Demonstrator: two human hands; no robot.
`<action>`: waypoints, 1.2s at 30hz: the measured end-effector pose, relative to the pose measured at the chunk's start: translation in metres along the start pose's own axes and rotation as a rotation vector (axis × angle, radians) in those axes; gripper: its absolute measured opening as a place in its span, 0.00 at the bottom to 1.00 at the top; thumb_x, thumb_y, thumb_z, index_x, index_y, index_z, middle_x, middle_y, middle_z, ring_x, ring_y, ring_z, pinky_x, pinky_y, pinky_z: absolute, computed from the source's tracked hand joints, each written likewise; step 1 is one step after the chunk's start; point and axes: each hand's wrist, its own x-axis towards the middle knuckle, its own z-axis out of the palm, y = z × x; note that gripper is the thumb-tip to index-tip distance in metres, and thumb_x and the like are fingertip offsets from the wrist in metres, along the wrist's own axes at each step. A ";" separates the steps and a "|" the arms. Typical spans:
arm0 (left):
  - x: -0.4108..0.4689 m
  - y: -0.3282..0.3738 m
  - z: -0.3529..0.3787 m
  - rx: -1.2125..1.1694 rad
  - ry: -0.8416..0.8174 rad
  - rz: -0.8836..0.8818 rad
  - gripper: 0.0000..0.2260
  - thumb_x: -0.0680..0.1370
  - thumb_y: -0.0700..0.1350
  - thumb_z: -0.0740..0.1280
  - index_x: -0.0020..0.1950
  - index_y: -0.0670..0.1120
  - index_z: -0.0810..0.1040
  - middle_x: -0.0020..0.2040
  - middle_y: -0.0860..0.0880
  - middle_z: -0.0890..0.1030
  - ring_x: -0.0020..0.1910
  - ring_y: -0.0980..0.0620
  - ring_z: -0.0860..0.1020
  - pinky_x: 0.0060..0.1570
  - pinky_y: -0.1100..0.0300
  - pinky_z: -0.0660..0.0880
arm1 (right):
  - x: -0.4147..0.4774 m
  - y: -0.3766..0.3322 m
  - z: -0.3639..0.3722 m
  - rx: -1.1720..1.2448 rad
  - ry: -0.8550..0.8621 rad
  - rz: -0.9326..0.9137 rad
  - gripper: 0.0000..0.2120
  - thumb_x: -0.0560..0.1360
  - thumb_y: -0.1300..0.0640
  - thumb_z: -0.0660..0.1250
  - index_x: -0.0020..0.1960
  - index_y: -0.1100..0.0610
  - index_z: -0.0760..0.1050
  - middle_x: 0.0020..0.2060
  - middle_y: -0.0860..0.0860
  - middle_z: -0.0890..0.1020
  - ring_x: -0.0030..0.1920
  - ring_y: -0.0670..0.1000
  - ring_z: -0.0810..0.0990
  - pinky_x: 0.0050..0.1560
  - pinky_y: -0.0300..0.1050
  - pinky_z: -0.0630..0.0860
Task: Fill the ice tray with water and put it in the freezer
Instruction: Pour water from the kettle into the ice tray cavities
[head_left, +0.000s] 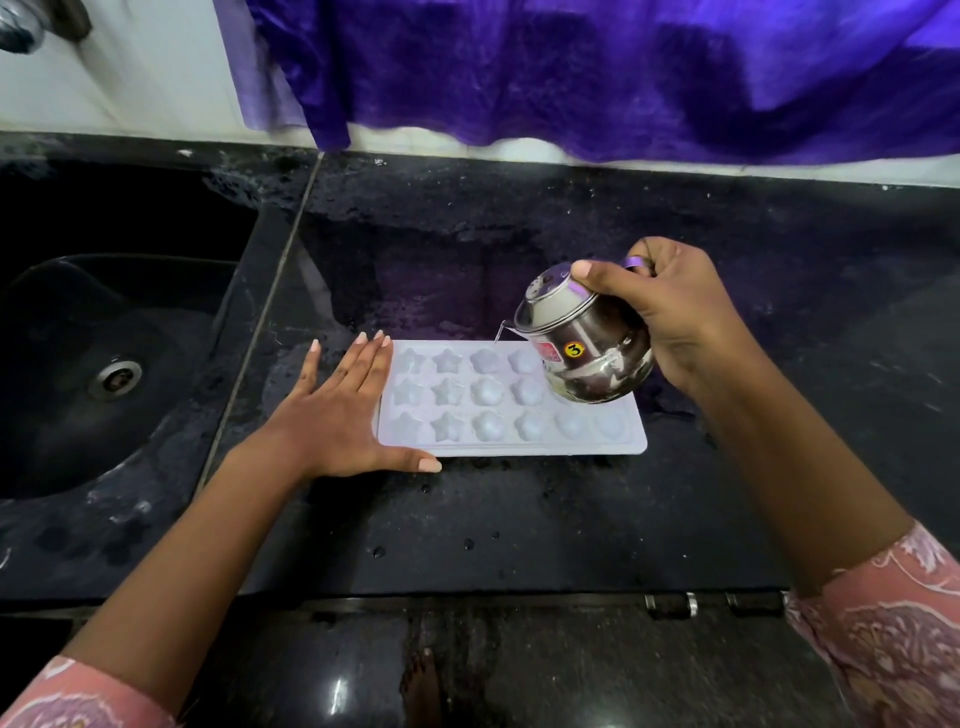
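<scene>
A white ice tray (498, 447) with star and flower shaped cups lies flat on the black counter. My left hand (337, 415) rests flat and spread against the tray's left edge, thumb along its front rim. My right hand (670, 317) grips the handle of a small steel pot (587, 343), thumb pressed on its lid. The pot is tilted to the left above the tray's far right part. A thin stream of water (498, 332) runs from its spout to the tray's back edge. The pot hides some right-hand cups.
A black sink (78, 364) with a metal drain (115, 378) lies left of the counter (519, 519). A purple cloth (571, 67) hangs on the wall behind. Part of a tap (21, 26) shows at top left. Water drops dot the counter front.
</scene>
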 end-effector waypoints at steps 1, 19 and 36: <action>0.000 0.000 0.000 -0.001 -0.002 0.000 0.61 0.52 0.82 0.44 0.71 0.47 0.26 0.72 0.53 0.28 0.68 0.58 0.26 0.67 0.46 0.26 | 0.000 0.000 -0.001 0.015 0.004 0.003 0.23 0.65 0.60 0.75 0.30 0.52 0.59 0.24 0.47 0.66 0.30 0.47 0.68 0.30 0.40 0.67; 0.001 0.000 0.000 -0.007 0.005 0.002 0.62 0.51 0.83 0.44 0.72 0.47 0.27 0.71 0.54 0.28 0.68 0.58 0.26 0.67 0.47 0.25 | -0.002 0.001 -0.019 -0.088 0.061 -0.008 0.22 0.65 0.59 0.75 0.30 0.53 0.60 0.24 0.47 0.68 0.28 0.48 0.71 0.32 0.41 0.70; -0.001 0.000 0.002 -0.044 0.011 0.012 0.60 0.52 0.82 0.45 0.71 0.48 0.26 0.70 0.55 0.27 0.68 0.59 0.26 0.67 0.48 0.26 | -0.004 -0.003 -0.021 -0.178 0.060 -0.026 0.22 0.65 0.58 0.75 0.30 0.53 0.60 0.26 0.49 0.68 0.31 0.49 0.70 0.32 0.43 0.68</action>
